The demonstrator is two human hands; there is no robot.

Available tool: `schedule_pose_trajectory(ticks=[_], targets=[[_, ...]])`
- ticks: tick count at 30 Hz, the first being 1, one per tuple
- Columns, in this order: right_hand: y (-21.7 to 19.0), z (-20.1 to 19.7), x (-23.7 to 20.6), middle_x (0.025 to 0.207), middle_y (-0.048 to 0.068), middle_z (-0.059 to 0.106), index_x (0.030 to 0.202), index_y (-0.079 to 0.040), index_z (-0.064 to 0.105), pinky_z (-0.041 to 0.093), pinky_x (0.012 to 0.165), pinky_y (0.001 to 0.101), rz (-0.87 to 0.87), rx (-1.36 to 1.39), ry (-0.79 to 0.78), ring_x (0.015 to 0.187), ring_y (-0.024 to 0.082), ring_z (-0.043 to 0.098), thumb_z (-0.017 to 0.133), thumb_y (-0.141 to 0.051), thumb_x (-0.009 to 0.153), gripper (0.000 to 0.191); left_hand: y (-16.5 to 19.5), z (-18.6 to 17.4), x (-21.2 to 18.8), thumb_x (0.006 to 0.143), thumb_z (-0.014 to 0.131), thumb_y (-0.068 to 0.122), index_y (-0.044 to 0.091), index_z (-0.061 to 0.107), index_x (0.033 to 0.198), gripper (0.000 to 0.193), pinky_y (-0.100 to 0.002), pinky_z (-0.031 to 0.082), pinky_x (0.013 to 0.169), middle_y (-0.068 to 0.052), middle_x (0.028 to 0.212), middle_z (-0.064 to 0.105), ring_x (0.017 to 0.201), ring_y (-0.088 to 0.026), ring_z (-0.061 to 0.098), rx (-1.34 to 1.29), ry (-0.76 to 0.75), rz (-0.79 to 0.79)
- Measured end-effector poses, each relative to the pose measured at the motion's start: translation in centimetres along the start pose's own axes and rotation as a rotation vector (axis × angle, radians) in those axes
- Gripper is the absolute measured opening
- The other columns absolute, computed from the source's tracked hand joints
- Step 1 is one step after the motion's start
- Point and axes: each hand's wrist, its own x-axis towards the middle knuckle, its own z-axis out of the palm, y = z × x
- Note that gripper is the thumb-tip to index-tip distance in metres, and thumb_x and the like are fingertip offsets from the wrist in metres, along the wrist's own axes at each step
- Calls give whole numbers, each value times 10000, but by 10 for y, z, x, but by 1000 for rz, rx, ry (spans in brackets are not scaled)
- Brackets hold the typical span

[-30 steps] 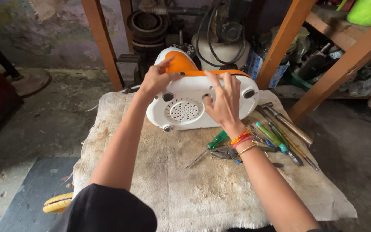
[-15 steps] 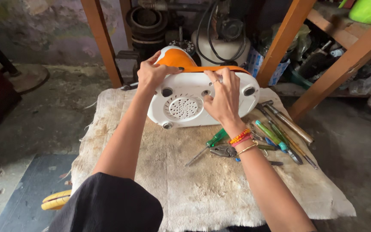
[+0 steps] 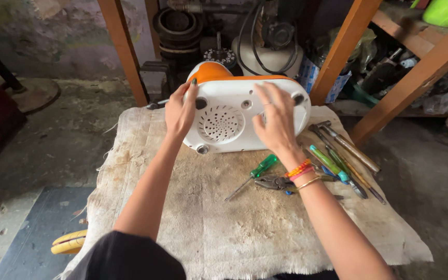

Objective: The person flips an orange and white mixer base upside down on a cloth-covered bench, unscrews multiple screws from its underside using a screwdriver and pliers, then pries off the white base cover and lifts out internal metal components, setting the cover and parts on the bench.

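A white and orange appliance base (image 3: 234,116) stands tipped on its side on a dirty cloth (image 3: 224,223), its perforated underside facing me. My left hand (image 3: 181,111) grips its left edge, fingers over the rim. Flat against the right half of the underside lies my right hand (image 3: 275,124), fingers spread. Just below the appliance rest a green-handled screwdriver (image 3: 257,170) and pliers (image 3: 276,182).
Several screwdrivers, a hammer and other tools (image 3: 340,158) lie at the cloth's right side. Wooden frame legs (image 3: 125,49) (image 3: 346,44) rise behind, with motor parts and a white tank (image 3: 265,46) between them. A yellow object (image 3: 68,242) sits on the floor at lower left.
The appliance has been tilted and shifted slightly between my hands; my left hand slid from the top orange part down onto the left edge. The view moved closer.
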Motion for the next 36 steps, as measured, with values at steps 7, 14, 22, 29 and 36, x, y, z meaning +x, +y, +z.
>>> schedule_pose_trajectory(ticks=[7, 14, 22, 29, 36], targets=[[57, 4, -20, 1546, 244, 429, 1553, -29, 382, 290, 1207, 554, 331, 159, 190, 1439, 416, 389, 699, -124, 927, 708, -37, -17, -47, 715, 834, 296, 238, 370, 1539, 947, -526, 565, 974, -200, 1418, 537, 1189, -360, 622, -14, -22, 222], [37, -4, -46, 1446, 393, 420, 1521, 67, 410, 312, 1093, 548, 248, -85, 250, 1313, 527, 423, 722, -74, 834, 768, -26, 4, -77, 802, 841, 306, 300, 401, 1577, 892, -454, 604, 917, -162, 1347, 594, 1114, -295, 663, 148, 167, 188], [25, -25, -80, 1182, 103, 709, 1096, -61, 727, 475, 1064, 403, 57, 358, -799, 1183, 283, 639, 594, 47, 744, 391, -44, 8, -89, 847, 805, 424, 192, 261, 1593, 952, -531, 557, 916, -248, 1452, 529, 1178, -415, 644, 81, 163, 248], [51, -18, -95, 1160, 107, 700, 1117, -89, 716, 517, 934, 402, 59, 313, -679, 1088, 320, 663, 717, -49, 805, 315, -63, 10, -99, 884, 754, 445, 114, 89, 1613, 1041, -478, 613, 853, -316, 1234, 665, 978, -431, 746, -34, -1, 168], [69, -35, -67, 834, 66, 783, 1027, -27, 780, 553, 635, 292, 286, 717, -555, 715, 207, 691, 762, -98, 814, 225, -62, 11, -99, 746, 797, 517, 17, 106, 1551, 1173, -483, 608, 782, -274, 1030, 732, 865, -441, 737, 147, -162, 278]])
